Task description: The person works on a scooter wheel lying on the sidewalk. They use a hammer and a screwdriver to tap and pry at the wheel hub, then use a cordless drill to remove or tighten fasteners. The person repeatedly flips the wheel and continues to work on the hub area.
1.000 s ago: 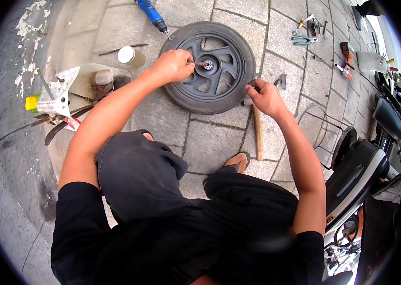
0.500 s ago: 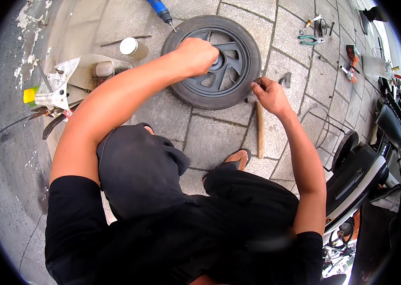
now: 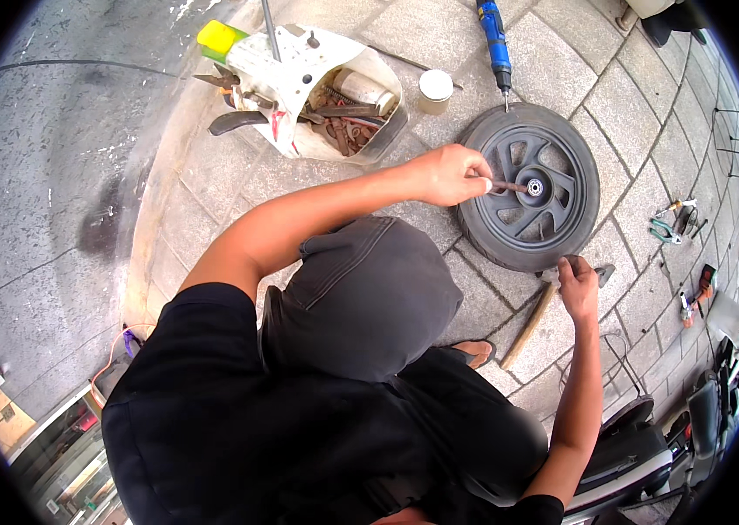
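A dark tyre on a spoked wheel [image 3: 510,231] lies flat on the paving. My left hand [image 3: 457,175] is closed round a thin brown rod [image 3: 510,186], its far end against the hub [image 3: 535,187] beside the bearing's centre hole. My right hand [image 3: 578,289] is at the tyre's near edge, thumb and fingers pinched together; what they hold, if anything, is hidden. Beneath that edge lies a wooden handle [image 3: 529,332], its upper end close to my right hand. A curved dark metal piece [image 3: 605,275] lies just right of my fingers.
A blue power driver [image 3: 495,45] points its bit at the tyre's far edge. Left of the wheel stand a white-lidded can [image 3: 435,91] and a cut-open plastic container [image 3: 392,131] of tools. Pliers [image 3: 665,231] and an orange-handled tool [image 3: 697,297] lie right. A motorcycle seat [image 3: 704,411] is at lower right.
My left hand has drawn back left from the hub, so the rod now shows. My right hand stays by the tyre's edge. The view has swung left, bringing the tool container into fuller sight.
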Demonstrator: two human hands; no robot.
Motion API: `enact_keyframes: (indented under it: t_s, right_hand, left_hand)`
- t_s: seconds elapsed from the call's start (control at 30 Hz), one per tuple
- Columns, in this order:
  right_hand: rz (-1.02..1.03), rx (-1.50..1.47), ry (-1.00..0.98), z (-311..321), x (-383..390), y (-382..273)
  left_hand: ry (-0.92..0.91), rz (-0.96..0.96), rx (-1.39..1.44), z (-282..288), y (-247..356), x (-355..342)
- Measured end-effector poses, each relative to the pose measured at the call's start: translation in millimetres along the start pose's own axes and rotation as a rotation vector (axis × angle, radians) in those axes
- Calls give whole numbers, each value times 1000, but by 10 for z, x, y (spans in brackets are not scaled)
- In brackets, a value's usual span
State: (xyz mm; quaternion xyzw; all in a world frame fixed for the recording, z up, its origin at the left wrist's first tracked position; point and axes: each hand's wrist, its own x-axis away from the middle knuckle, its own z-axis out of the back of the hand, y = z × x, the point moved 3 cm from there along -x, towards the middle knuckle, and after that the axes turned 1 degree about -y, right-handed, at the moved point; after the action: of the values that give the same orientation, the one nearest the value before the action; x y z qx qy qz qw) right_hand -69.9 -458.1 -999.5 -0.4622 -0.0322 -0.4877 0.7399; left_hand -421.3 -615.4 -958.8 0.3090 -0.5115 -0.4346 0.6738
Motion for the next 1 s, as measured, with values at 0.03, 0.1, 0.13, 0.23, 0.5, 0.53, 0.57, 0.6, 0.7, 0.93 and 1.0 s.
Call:
enact_keyframes:
  t_s: [0.03, 0.1, 0.13, 0.23, 0.5, 0.53, 0.57, 0.6, 0.7, 0.93, 1.0]
  right_hand:
    - [-42, -16, -15, -2, -3, -9]
    - [-85, -32, -34, -1, -7, -73]
    - [-76, -45, -30, -11, -18, -139]
    - [-68, -58, -16, -27, -51, -247]
    - [-63, 11, -17, -29, -108, -314]
    - [-64, -6, -22, -32, -103, -300]
    - [-65, -24, -26, -31, -101, -277]
    - [-66, -41, -30, -30, -98, -257]
    - [-88, -47, -28, -21, -105, -213]
    - [-78, 4, -2, -2, -142, -300]
    - [-86, -10, 4, -3, -132, -282]
  left_hand:
    - [56, 29, 131, 0, -162, 168]
    - [118, 42, 351, -27, -514, 454]
    - [153, 51, 462, -2, -631, 591]
    - [190, 121, 412, 251, -610, 915]
    - [294, 64, 299, 520, -510, 1390]
    - [302, 107, 332, 537, -504, 1442]
    - [308, 150, 364, 542, -496, 1481]
    - [349, 165, 385, 542, -479, 1512]
    - [456, 193, 437, 525, -471, 1592]
    - [568, 171, 544, 511, -438, 1639]
    - [563, 161, 586, 520, -439, 1676]
